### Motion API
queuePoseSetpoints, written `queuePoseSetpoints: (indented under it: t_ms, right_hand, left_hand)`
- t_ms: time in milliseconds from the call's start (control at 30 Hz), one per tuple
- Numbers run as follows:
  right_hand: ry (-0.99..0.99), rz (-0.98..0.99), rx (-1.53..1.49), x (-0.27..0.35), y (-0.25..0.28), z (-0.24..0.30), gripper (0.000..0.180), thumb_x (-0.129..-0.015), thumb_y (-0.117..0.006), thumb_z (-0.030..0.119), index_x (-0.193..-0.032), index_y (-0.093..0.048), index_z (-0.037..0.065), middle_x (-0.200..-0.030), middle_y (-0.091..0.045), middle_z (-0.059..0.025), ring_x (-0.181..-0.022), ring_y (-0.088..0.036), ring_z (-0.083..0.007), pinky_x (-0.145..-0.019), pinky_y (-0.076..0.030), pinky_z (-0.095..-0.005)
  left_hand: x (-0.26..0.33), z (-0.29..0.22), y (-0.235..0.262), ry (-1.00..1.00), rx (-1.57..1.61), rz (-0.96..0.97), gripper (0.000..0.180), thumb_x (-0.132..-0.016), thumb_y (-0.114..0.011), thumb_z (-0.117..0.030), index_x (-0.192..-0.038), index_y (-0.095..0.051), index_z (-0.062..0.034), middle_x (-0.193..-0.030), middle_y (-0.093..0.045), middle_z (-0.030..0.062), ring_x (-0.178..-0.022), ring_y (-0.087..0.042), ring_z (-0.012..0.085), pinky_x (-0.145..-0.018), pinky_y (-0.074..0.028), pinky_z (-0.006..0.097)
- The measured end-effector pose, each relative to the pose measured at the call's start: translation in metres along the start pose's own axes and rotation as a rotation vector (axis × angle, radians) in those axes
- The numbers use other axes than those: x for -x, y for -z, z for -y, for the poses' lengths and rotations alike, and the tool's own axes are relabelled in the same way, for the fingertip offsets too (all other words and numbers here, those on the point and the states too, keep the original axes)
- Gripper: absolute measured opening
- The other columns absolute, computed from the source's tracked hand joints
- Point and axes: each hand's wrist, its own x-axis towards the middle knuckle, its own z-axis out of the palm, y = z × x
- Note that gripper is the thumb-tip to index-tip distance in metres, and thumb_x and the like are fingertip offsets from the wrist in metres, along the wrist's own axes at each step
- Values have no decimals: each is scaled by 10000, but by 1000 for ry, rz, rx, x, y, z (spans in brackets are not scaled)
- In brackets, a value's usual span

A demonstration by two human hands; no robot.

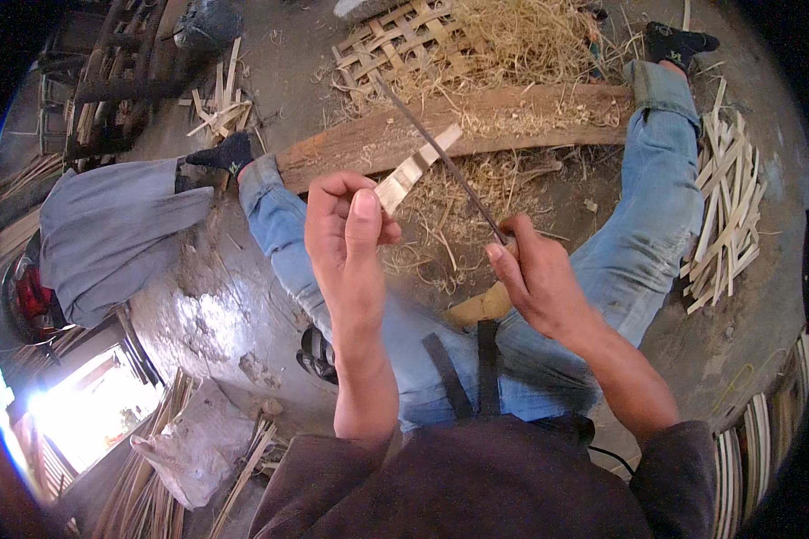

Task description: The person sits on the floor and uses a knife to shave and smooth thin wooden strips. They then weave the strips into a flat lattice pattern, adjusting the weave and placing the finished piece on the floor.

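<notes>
Left hand [346, 238] pinching flat pale wooden strip [406, 182], right hand [548, 286] gripping long dark blade [467, 190], brown wooden plank [360, 142] beyond

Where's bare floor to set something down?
Mostly bare: floor between the grey cloth and left jeans leg, and between the pale strip pile and slats at lower right. Crowded: around the wooden plank, with shavings and a woven piece.
</notes>
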Motion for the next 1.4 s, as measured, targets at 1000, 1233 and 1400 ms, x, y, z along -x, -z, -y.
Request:
queuePoseSetpoints:
  t_ms: [1000, 1233, 1400]
  right_hand:
    - [160, 147, -41, 24, -14, 38, 361, -911, -562, 336, -962, -435, 3, -793, -592, -232, -709, -614, -449, -604, -494, -513]
    - [112, 160, 5, 17, -11, 37, 345, -916, -561, 318, -983, -428, 6, -828, -604, -232, -729, -622, -442, -602, -491, -527]
    - [140, 126, -13, 13, -8, 38, 370, -916, -554, 321, -1019, -444, -17, -826, -605, -259, -713, -617, -459, -611, -494, -531]
  left_hand:
    - [16, 3, 23, -7, -46, -53, 227, -961, -579, -263, -972, -484, -57, -725, -527, 15, -617, -508, 82, -574, -443, 220]
    - [15, 0, 16, -6, -17, -55, 229, -951, -597, -243, -958, -489, -42, -720, -544, 26, -605, -525, 79, -577, -463, 214]
    - [16, 4, 14, -6, 7, -43, 231, -947, -603, -236, -957, -488, -36, -721, -544, 29, -604, -526, 81, -574, -462, 215]
